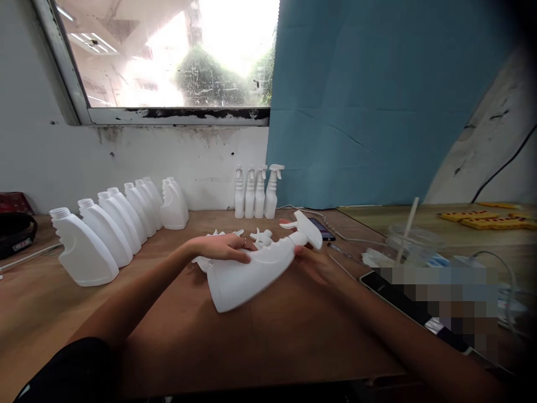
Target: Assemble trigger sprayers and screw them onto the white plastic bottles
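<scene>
A white spray bottle (247,281) is tilted above the brown table, its base low at the left and its trigger head (309,230) up at the right. My left hand (222,247) lies over the bottle's body and grips it from above. At the neck, just below the trigger head, my right hand (311,262) holds the collar; most of its fingers are hidden behind the bottle. Loose white trigger heads (262,238) lie on the table behind the held bottle, some partly covered by my left hand.
Several open white bottles (90,246) stand in a row at the left. Upright spray bottles with trigger heads (260,196) line the wall at the back. On the right are a phone (321,228), a pen (339,250), a long dark device (394,299) and a plastic cup with a straw (413,246).
</scene>
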{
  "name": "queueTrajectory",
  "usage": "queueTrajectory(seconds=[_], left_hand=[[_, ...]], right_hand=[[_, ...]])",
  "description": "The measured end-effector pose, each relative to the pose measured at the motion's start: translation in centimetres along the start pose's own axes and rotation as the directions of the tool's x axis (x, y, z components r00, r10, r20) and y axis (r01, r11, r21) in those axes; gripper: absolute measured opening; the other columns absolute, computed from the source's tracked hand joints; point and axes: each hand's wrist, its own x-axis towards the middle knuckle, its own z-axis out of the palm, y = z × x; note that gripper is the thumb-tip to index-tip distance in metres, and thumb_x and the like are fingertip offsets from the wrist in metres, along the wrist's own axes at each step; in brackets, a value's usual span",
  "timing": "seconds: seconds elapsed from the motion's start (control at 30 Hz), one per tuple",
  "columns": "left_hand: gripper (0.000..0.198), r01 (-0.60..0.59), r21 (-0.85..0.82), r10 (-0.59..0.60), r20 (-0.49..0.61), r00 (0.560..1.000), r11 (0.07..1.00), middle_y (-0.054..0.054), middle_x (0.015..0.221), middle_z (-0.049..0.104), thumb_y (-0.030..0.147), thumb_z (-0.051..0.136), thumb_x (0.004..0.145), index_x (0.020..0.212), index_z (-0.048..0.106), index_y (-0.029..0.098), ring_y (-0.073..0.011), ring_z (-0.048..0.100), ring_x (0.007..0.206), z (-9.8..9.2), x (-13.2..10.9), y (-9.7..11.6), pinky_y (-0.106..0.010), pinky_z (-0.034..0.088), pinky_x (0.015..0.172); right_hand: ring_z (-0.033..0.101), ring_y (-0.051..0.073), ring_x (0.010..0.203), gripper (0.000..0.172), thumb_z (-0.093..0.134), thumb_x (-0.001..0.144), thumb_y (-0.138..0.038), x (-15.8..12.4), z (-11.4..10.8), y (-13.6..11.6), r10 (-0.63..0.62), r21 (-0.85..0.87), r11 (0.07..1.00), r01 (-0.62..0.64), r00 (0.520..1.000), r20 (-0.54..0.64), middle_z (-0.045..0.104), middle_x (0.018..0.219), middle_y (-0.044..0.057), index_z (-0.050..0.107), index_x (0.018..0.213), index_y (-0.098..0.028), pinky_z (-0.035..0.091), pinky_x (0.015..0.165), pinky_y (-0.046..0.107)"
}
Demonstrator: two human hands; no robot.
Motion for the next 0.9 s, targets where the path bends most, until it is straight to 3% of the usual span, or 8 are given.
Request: queueTrajectory(seconds=[0.1, 0.2, 0.23, 0.3, 0.37, 0.4, 0.53, 0.9], left_hand=[[0.045, 0.028, -0.136, -0.036, -0.058, 0.998, 0.99, -0.004, 0.117, 0.065, 0.046, 0.058, 0.084, 0.124, 0.06, 0.025, -0.022, 0.064, 0.1, -1.9, -1.1, -0.4, -0.027, 0.052, 0.078], [0.055, 0.062, -0.195, -0.13, -0.358, 0.925, 0.979, -0.006, 0.112, 0.067, 0.051, 0.062, 0.08, 0.128, 0.056, 0.025, -0.0227, 0.067, 0.089, -4.3, -2.5, -1.5, -0.028, 0.054, 0.068], [0.057, 0.057, -0.183, -0.142, -0.492, 0.859, 0.981, -0.005, 0.112, 0.067, 0.051, 0.062, 0.08, 0.129, 0.055, 0.024, -0.0229, 0.067, 0.088, -5.2, -2.8, -2.2, -0.029, 0.054, 0.068], [0.055, 0.089, -0.102, -0.135, -0.762, 0.633, 0.991, -0.005, 0.113, 0.067, 0.048, 0.061, 0.079, 0.128, 0.056, 0.022, -0.0234, 0.066, 0.092, -7.1, -2.8, -3.8, -0.031, 0.054, 0.076], [0.053, 0.2, -0.041, -0.117, -0.914, 0.389, 0.979, -0.005, 0.117, 0.064, 0.04, 0.06, 0.08, 0.128, 0.055, 0.02, -0.0234, 0.063, 0.1, -9.0, -1.8, -5.7, -0.032, 0.051, 0.087], [0.053, 0.251, -0.043, -0.126, -0.938, 0.324, 0.967, -0.005, 0.121, 0.062, 0.035, 0.06, 0.08, 0.13, 0.053, 0.019, -0.023, 0.061, 0.105, -9.8, -0.8, -6.7, -0.031, 0.049, 0.091], [0.05, 0.35, -0.122, -0.226, -0.936, 0.272, 0.929, -0.014, 0.132, 0.052, 0.021, 0.062, 0.081, 0.128, 0.053, 0.01, -0.024, 0.052, 0.12, -11.6, 4.7, -11.0, -0.032, 0.041, 0.102], [0.036, 0.472, -0.324, -0.416, -0.904, 0.102, 0.82, -0.011, 0.123, 0.056, 0.033, 0.057, 0.092, 0.123, 0.054, 0.015, -0.0228, 0.059, 0.105, -9.1, 13.8, -17.1, -0.044, 0.052, 0.088]], right_hand=[[0.061, 0.019, 0.075, 0.06, 0.076, 0.071, -0.047, 0.4, -0.3, 0.0, -0.03, -0.1, 0.994, 0.03, 1.0, 0.006, 0.065, 0.096, 0.005, 0.055, 0.123, -0.025, 0.051, 0.066, 0.032], [0.057, 0.014, 0.062, 0.052, 0.067, 0.08, -0.045, 1.0, -1.6, 0.5, -0.087, -0.423, 0.901, 0.095, 0.995, 0.038, 0.062, 0.103, 0.006, 0.053, 0.126, -0.025, 0.048, 0.059, 0.03], [0.057, 0.013, 0.064, 0.046, 0.064, 0.083, -0.042, 1.2, -2.1, 0.7, -0.117, -0.561, 0.816, 0.139, 0.99, 0.075, 0.06, 0.108, 0.006, 0.054, 0.124, -0.025, 0.048, 0.061, 0.03], [0.059, 0.016, 0.075, 0.033, 0.061, 0.085, -0.033, 1.5, -3.3, 1.4, -0.12, -0.792, 0.567, 0.226, 0.974, 0.192, 0.058, 0.115, 0.007, 0.061, 0.116, -0.024, 0.048, 0.071, 0.032], [0.059, 0.022, 0.092, 0.019, 0.06, 0.085, -0.027, 1.5, -4.3, 2.3, -0.01, -0.92, 0.301, 0.25, 0.966, 0.259, 0.059, 0.11, 0.007, 0.066, 0.102, -0.022, 0.044, 0.084, 0.037], [0.057, 0.025, 0.099, 0.015, 0.06, 0.084, -0.026, 1.5, -4.7, 2.7, 0.051, -0.952, 0.194, 0.237, 0.967, 0.251, 0.06, 0.108, 0.008, 0.068, 0.096, -0.022, 0.041, 0.089, 0.04], [0.05, 0.029, 0.109, 0.014, 0.062, 0.084, -0.029, 1.4, -5.3, 3.7, 0.166, -0.985, -0.004, 0.173, 0.971, 0.17, 0.06, 0.108, 0.009, 0.069, 0.093, -0.021, 0.036, 0.093, 0.045], [0.048, 0.031, 0.112, 0.02, 0.056, 0.089, -0.035, 0.3, -4.0, 2.2, 0.282, -0.989, -0.027, 0.142, 0.951, 0.129, 0.057, 0.116, 0.012, 0.063, 0.102, -0.021, 0.039, 0.091, 0.044]])
